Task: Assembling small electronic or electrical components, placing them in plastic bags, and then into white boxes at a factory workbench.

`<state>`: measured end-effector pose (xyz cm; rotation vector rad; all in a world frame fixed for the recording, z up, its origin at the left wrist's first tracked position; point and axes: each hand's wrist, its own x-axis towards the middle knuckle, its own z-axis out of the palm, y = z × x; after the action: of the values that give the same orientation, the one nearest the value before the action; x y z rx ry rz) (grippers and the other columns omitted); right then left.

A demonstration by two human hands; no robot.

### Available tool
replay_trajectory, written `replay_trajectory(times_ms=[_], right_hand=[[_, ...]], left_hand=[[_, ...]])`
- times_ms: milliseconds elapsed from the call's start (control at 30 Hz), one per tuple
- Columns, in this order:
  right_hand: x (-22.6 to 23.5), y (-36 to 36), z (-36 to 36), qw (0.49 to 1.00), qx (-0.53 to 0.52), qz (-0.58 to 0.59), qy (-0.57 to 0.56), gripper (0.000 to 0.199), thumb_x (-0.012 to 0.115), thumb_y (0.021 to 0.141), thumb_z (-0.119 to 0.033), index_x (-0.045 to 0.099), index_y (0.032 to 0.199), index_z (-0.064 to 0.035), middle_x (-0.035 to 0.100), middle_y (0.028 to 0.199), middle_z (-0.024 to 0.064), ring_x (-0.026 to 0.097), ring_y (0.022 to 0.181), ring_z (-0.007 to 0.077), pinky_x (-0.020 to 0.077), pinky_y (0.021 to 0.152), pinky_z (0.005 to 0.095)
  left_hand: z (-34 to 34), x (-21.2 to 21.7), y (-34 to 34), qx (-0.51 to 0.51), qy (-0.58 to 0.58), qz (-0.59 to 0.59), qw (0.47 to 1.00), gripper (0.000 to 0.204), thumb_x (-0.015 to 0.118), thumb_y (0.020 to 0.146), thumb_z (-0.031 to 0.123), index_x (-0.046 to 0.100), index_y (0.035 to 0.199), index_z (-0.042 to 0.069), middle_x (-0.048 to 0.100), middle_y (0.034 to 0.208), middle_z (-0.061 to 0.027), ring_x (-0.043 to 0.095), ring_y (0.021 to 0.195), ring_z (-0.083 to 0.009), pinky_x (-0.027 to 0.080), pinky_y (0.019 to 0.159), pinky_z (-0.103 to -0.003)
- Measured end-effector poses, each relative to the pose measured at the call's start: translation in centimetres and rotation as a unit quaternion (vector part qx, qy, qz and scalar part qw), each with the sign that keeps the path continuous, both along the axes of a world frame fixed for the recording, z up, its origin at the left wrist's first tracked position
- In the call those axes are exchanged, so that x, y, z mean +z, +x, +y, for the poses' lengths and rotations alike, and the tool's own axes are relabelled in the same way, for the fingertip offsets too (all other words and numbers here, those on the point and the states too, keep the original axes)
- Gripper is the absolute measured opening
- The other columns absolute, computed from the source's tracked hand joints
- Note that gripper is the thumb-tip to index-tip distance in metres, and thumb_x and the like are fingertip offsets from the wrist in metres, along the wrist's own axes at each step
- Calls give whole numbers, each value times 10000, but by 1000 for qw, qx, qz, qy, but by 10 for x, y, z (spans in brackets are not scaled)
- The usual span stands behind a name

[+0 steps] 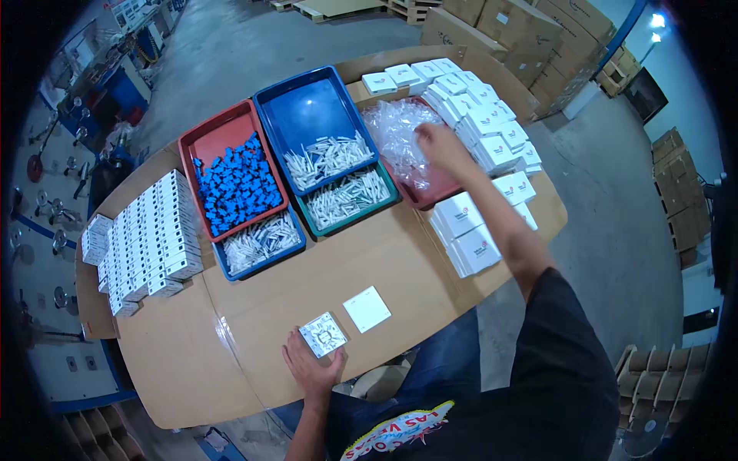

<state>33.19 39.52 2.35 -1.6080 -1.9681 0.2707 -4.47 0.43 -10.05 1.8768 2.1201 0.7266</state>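
My left hand (pixel 314 367) rests near the front edge of the cardboard-covered table, thumb and fingers on either side of a small square white box (pixel 323 335) whose top shows a grey-and-white pattern. Just right of that box lies a flat white square piece (pixel 367 309), apart from it. My right arm reaches far forward, and my right hand (pixel 444 147) is over a red tray (pixel 435 194) heaped with clear plastic bags (pixel 401 138). Its fingers are curled together at the edge of the heap; what they pinch, if anything, is too small to make out.
Left of the bags stand a blue tray (pixel 304 96) and green tray (pixel 350 223) with white plastic parts, a red tray (pixel 207 123) of blue pieces, and a lower blue tray (pixel 269 265). White boxes stack left (pixel 146 238) and right (pixel 488 119); nearer boxes (pixel 465 223) flank my right arm.
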Motion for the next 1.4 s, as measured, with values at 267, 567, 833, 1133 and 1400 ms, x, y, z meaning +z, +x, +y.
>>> replay_trajectory(times_ms=[267, 567, 833, 1133, 1400], right_hand=[[-79, 86, 202, 980, -62, -187, 15, 273, 574, 887, -157, 707, 1057, 9, 675, 1103, 289, 650, 1051, 442, 505, 950, 515], [-133, 87, 241, 980, -66, -183, -49, 526, 393, 1033, -411, 691, 1152, 5, 669, 1155, 292, 625, 1098, 478, 461, 1003, 531], [-111, 98, 226, 990, -89, -95, -53, 566, 443, 1012, -470, 679, 1173, 19, 692, 1117, 272, 647, 1086, 441, 484, 976, 486], [-12, 93, 162, 977, -73, 168, 106, 305, 627, 979, -233, 723, 1152, -1, 743, 1065, 126, 693, 943, 184, 537, 859, 311], [73, 23, -1, 902, 59, 427, 22, 266, 644, 952, -58, 673, 1202, 30, 694, 1155, 88, 697, 950, 169, 586, 844, 293]], left_hand=[[5, -8, -2, -4, -19, 50, 999, 1063, 818, 691, 488, 344, 1475, -50, 474, 1429, -223, 417, 1392, -375, 257, 1183, -562], [6, -11, -4, 0, -23, 50, 998, 1038, 814, 694, 477, 341, 1469, -26, 450, 1473, -192, 415, 1401, -340, 262, 1180, -561], [6, -10, -3, -6, -26, 58, 998, 1050, 810, 691, 476, 342, 1470, -50, 452, 1467, -196, 417, 1397, -341, 259, 1181, -558], [4, 0, -3, -10, -23, 49, 998, 1058, 806, 706, 472, 321, 1490, -46, 426, 1486, -207, 400, 1409, -354, 246, 1180, -565], [-7, -4, -9, -28, 3, 42, 999, 1043, 795, 730, 462, 316, 1502, -49, 416, 1485, -230, 355, 1430, -376, 215, 1203, -542]])
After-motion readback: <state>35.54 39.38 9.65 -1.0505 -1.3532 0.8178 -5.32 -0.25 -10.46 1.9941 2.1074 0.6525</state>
